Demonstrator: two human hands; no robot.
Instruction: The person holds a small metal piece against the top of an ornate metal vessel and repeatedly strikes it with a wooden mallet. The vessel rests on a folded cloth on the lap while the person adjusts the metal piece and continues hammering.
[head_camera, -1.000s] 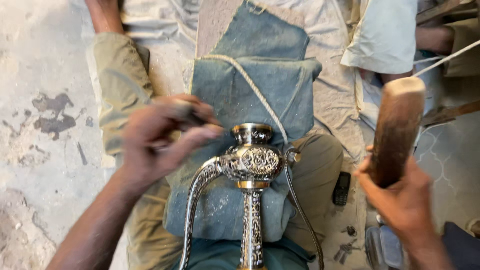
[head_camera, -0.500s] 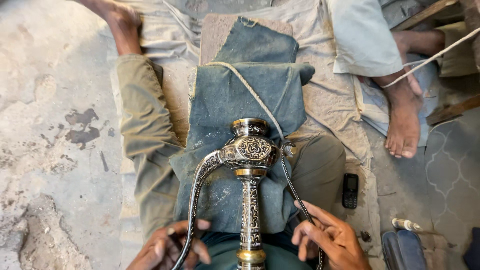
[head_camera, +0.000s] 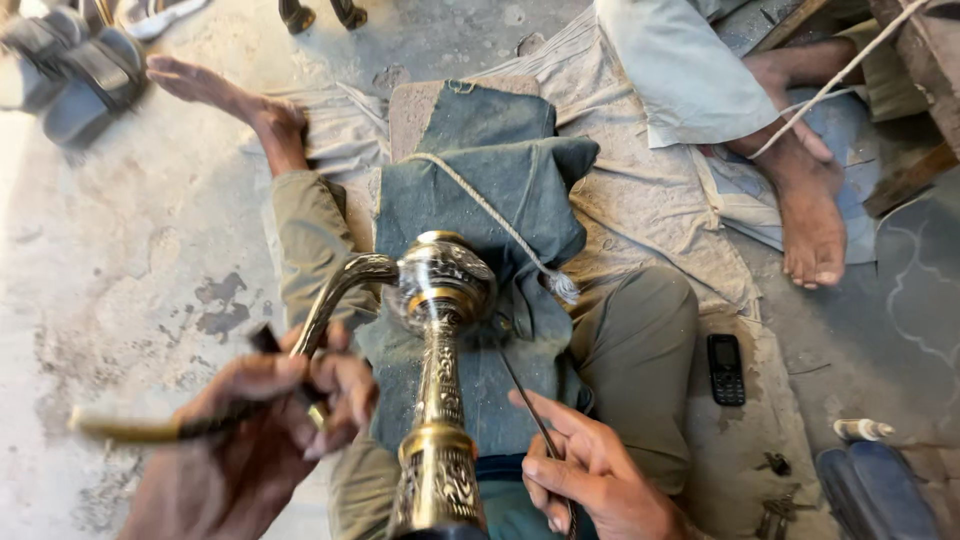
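I am now gripping a blurred, thin tool (head_camera: 150, 428) in my left hand (head_camera: 285, 400) at eight o'clock, which half a second ago rested near the engraved brass stem (head_camera: 438, 380) standing on my lap, while my right hand (head_camera: 590, 470) is pinching a thin rod (head_camera: 530, 410) at five o'clock.

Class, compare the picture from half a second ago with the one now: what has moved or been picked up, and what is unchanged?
The left hand has risen from the engraved brass stem and now grips a blurred stick-like tool. The right hand has slid off beside the stem, at a thin rod. The stem still lies on the blue cloth; the phone has not moved.
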